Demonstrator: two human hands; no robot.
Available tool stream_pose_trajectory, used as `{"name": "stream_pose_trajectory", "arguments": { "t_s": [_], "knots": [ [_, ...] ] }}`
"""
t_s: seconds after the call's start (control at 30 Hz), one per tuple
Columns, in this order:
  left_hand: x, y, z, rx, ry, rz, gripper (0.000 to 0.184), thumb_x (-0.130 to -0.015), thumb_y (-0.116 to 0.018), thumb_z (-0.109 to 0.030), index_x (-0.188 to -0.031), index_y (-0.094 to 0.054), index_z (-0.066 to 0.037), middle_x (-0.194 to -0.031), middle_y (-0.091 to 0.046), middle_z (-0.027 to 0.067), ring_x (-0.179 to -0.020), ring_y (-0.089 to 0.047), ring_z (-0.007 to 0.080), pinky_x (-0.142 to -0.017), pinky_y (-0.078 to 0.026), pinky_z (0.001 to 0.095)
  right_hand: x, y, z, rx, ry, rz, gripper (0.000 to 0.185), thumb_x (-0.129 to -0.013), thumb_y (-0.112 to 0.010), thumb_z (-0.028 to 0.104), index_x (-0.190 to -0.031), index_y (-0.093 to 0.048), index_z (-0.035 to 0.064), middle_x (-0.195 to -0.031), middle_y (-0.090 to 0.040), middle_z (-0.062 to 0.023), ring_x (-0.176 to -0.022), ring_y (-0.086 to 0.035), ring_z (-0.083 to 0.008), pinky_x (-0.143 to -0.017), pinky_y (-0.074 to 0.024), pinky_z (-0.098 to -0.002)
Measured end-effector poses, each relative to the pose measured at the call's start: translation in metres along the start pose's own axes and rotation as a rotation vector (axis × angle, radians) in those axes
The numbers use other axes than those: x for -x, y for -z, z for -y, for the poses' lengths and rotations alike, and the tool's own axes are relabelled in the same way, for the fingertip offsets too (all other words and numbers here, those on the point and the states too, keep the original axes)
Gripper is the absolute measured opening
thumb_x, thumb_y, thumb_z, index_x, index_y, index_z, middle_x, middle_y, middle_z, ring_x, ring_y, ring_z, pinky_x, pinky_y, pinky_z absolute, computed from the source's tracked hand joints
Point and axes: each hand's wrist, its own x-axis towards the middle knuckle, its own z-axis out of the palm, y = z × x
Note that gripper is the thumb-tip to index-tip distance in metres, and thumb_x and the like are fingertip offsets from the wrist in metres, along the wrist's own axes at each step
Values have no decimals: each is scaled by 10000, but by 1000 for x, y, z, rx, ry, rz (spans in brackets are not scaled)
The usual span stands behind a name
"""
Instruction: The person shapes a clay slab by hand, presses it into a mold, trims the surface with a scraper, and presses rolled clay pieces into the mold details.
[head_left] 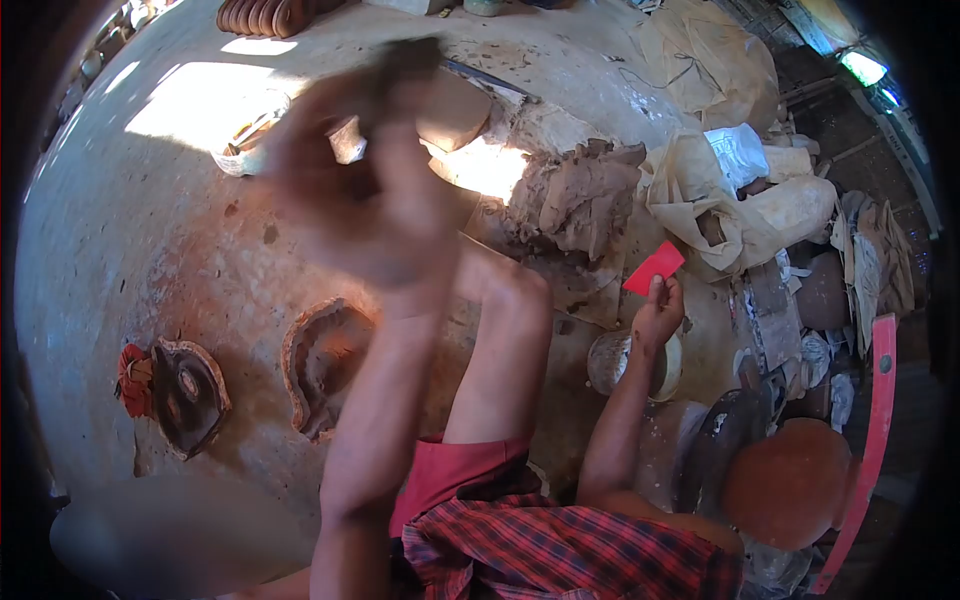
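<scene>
My left hand (pixel 350 200) is raised in the middle of the view and smeared by motion. Its fingers curl round, and a dark piece (pixel 410 62) shows at their tips, too blurred to name. In my right hand (pixel 660 312) is a flat red rectangular piece (pixel 655 267), pinched under the thumb near a pale round container (pixel 608 362). Behind my knee lies a heap of grey-brown clay (pixel 575 200). On the floor to the left are a hollow clay-rimmed mould (pixel 290 365) and a second mould (pixel 190 400) with a reddish lump (pixel 133 380) against it.
A white bucket (pixel 240 160) stands at the upper left, near sunlit floor. Plastic sheeting (pixel 740 220) and sacks lie at the right. Below them are a round reddish-brown pot (pixel 785 485) and a long red strip (pixel 872 430). Stacked brown curved pieces (pixel 265 17) sit at the top.
</scene>
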Motion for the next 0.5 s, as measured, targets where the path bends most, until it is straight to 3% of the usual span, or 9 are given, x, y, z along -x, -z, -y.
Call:
{"name": "stream_pose_trajectory", "arguments": {
  "t_s": [0.03, 0.1, 0.13, 0.2, 0.27, 0.3, 0.37, 0.43, 0.5],
  "knots": [
    [12, -11, 2, -60, -216, 195, 342, -850, -682, 123, -1161, -613, -2, -1156, -652, 146, -1012, -657, 250, -842, -557, 317, 1, -1, 10, 4, 45, -3, 281, -1070, -624, 211, -1190, -652, -41, -1126, -731, -114, -998, -688, -175, -900, -534, -335],
    [79, -37, 36, 64, 48, 709, 366, -804, -719, 1, -1161, -636, -14, -1235, -654, 158, -1167, -611, 328, -942, -519, 408, 2, -6, 27, -35, 29, 12, 270, -1070, -626, 203, -1180, -653, -42, -1114, -730, -106, -992, -682, -166, -895, -532, -330],
    [109, -36, 53, 62, 64, 996, 393, -799, -734, -52, -1181, -643, -20, -1258, -658, 158, -1228, -589, 338, -992, -505, 444, 4, -7, 35, -68, 11, 19, 259, -1071, -628, 196, -1169, -653, -42, -1103, -729, -98, -985, -677, -157, -890, -529, -325],
    [208, 8, 131, -40, -175, 1529, 458, -802, -761, -137, -1235, -650, -36, -1314, -662, 143, -1269, -596, 351, -1034, -498, 471, 11, -12, 61, -174, 26, 25, 226, -1065, -640, 182, -1133, -657, -33, -1067, -709, -66, -953, -644, -129, -863, -510, -302],
    [185, 66, 100, -32, 265, 1354, 544, -829, -739, -46, -1363, -645, -12, -1350, -648, 213, -1224, -657, 302, -1049, -521, 405, 13, -13, 72, -271, 5, 9, 196, -1059, -653, 168, -1096, -661, -24, -1031, -689, -34, -921, -610, -100, -836, -491, -280],
    [153, 90, 68, -99, 659, 1264, 447, -853, -752, -85, -1288, -682, -16, -1273, -689, 176, -1213, -671, 299, -1034, -528, 377, 19, -10, 73, -228, 27, 39, 190, -1061, -652, 170, -1087, -663, -18, -1015, -681, -30, -906, -599, -94, -823, -487, -277],
    [155, 160, 62, -348, 829, 790, 261, -929, -751, -92, -1172, -732, 1, -1091, -755, 137, -1067, -733, 246, -953, -565, 331, 23, -13, 79, -196, 61, 123, 184, -1062, -651, 172, -1078, -664, -11, -1000, -673, -26, -891, -589, -87, -809, -483, -273],
    [146, 231, 37, -643, 905, 536, 173, -970, -749, -143, -1061, -720, 2, -964, -758, 124, -860, -734, 178, -805, -601, 331, 38, -40, 84, -170, -14, 160, 186, -1063, -649, 175, -1076, -665, -10, -1008, -673, -28, -885, -580, -80, -790, -475, -270],
    [134, 302, -3, -886, 943, 414, 216, -992, -742, -228, -1042, -708, -21, -891, -746, 113, -795, -719, 175, -732, -597, 310, 61, -76, 96, -192, -73, 343, 214, -1063, -653, 201, -1082, -668, -12, -999, -683, -30, -893, -593, -93, -793, -479, -271]
  ]
}}
